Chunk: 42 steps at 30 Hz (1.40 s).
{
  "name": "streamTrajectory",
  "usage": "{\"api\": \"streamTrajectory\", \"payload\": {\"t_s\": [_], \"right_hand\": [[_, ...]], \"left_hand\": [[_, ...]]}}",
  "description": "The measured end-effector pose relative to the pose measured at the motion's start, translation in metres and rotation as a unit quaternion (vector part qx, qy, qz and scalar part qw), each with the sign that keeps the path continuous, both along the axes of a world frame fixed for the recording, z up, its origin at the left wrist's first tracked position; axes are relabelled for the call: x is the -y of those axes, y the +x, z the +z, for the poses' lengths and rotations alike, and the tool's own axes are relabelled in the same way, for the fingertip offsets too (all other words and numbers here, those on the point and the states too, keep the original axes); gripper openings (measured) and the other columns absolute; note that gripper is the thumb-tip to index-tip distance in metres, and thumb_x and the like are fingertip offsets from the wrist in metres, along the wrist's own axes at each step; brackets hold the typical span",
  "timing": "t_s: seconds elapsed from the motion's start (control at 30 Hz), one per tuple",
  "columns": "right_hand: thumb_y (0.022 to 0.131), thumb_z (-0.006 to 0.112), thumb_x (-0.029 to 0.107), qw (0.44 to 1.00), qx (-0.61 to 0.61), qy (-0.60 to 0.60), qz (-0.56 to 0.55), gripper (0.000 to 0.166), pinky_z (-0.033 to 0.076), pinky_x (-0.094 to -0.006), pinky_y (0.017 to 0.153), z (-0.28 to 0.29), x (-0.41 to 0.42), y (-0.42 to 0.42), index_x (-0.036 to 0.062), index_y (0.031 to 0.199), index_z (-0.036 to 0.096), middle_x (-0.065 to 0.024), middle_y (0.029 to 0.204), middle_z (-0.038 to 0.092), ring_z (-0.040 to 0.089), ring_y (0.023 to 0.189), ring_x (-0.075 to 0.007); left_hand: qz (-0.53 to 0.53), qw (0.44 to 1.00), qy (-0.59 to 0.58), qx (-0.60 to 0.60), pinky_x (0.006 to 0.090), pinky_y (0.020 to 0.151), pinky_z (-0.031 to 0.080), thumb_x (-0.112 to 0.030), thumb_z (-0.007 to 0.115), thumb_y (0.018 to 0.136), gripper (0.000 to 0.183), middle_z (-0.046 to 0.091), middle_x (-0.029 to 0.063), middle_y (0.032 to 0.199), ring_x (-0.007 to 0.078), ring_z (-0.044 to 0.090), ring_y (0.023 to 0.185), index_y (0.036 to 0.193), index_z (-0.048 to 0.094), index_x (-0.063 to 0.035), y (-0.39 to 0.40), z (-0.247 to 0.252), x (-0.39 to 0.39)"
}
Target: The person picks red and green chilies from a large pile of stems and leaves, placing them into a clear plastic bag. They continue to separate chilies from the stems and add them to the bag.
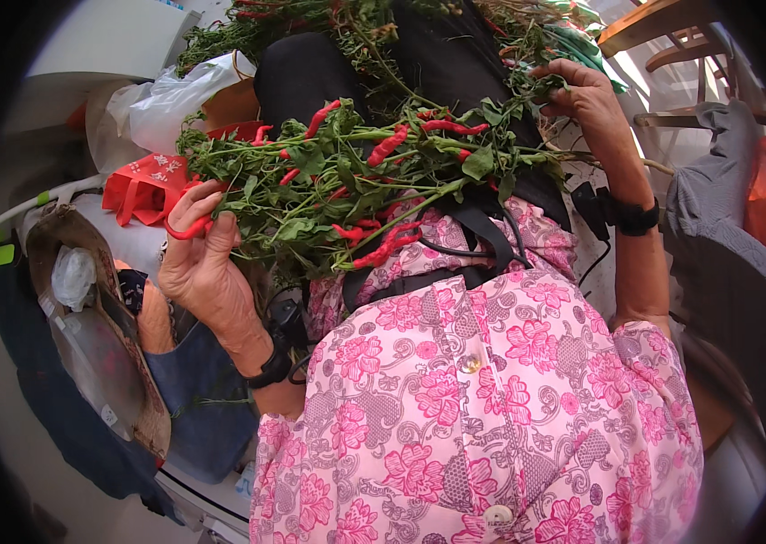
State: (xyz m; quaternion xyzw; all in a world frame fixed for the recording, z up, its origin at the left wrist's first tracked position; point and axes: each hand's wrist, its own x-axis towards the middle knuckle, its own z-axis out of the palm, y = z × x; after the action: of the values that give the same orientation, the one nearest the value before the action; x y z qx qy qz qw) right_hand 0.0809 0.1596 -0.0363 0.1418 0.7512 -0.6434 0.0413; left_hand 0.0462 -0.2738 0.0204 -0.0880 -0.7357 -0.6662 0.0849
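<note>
An uprooted chili plant [356,183] with limp green leaves and several wrinkled red peppers lies across my lap, its bare stem end pointing right. At its left end, my left hand [206,255] has a curved red chili pepper [186,230] between its fingers. My right hand [583,98] is raised at the upper right, thumb and fingers pinching some green leaves [546,85]. Whether those leaves belong to the plant on my lap is unclear. More red peppers [386,248] hang at the plant's near side, above my pink floral shirt.
Beyond my knees lies a heap of chili plants [233,37]. To the left are a clear plastic bag [179,102], a red bag [145,187] bearing writing, and an open container [155,415] holding plastic bags. Wooden chair parts [648,27] and a grey cover [713,177] stand right.
</note>
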Motion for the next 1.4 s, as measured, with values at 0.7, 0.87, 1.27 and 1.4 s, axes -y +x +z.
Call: {"api": "streamTrajectory", "payload": {"t_s": [0.7,0.87,1.27,1.4], "right_hand": [[0.086,0.065,-0.002,0.933,-0.193,0.014,0.303,0.020,0.053,-0.0256,0.075,0.105,0.156,-0.005,-0.0013,0.106,0.065,-0.0062,0.095,0.067,0.066,0.085,-0.0120],[0.080,0.067,-0.002,0.909,-0.219,0.003,0.353,0.029,0.051,-0.0279,0.066,0.095,0.194,-0.027,-0.0020,0.109,0.064,-0.0103,0.091,0.067,0.065,0.074,-0.0149],[0.083,0.066,0.006,0.909,-0.098,-0.037,0.403,0.010,0.045,-0.0258,0.053,0.080,0.221,-0.048,-0.0002,0.092,0.068,-0.0012,0.064,0.060,0.056,0.057,-0.0084],[0.085,0.067,0.006,0.910,-0.075,-0.100,0.395,0.005,0.042,-0.0226,0.051,0.076,0.219,-0.050,0.0007,0.087,0.067,0.0023,0.062,0.054,0.050,0.055,-0.0048]], "left_hand": [[-0.041,0.973,0.190,0.127,0.0234,0.057,0.049,-0.003,0.068,0.089,0.015,0.071,0.0150,0.088,0.0147,0.066,0.067,0.102,0.065,0.0035,0.013,0.012,-0.013],[-0.044,0.965,0.207,0.156,0.0234,0.055,0.050,-0.001,0.068,0.088,0.010,0.070,0.0121,0.085,0.0140,0.066,0.066,0.096,0.063,0.0020,0.019,0.017,-0.016],[-0.067,0.948,0.280,0.137,0.0243,0.056,0.047,-0.001,0.069,0.087,0.012,0.069,0.0110,0.089,0.0133,0.062,0.065,0.098,0.064,0.0021,0.019,0.018,-0.022],[-0.095,0.935,0.315,0.132,0.0250,0.059,0.046,-0.002,0.067,0.089,0.013,0.069,0.0135,0.095,0.0147,0.061,0.069,0.101,0.065,0.0029,0.016,0.010,-0.016]]}}
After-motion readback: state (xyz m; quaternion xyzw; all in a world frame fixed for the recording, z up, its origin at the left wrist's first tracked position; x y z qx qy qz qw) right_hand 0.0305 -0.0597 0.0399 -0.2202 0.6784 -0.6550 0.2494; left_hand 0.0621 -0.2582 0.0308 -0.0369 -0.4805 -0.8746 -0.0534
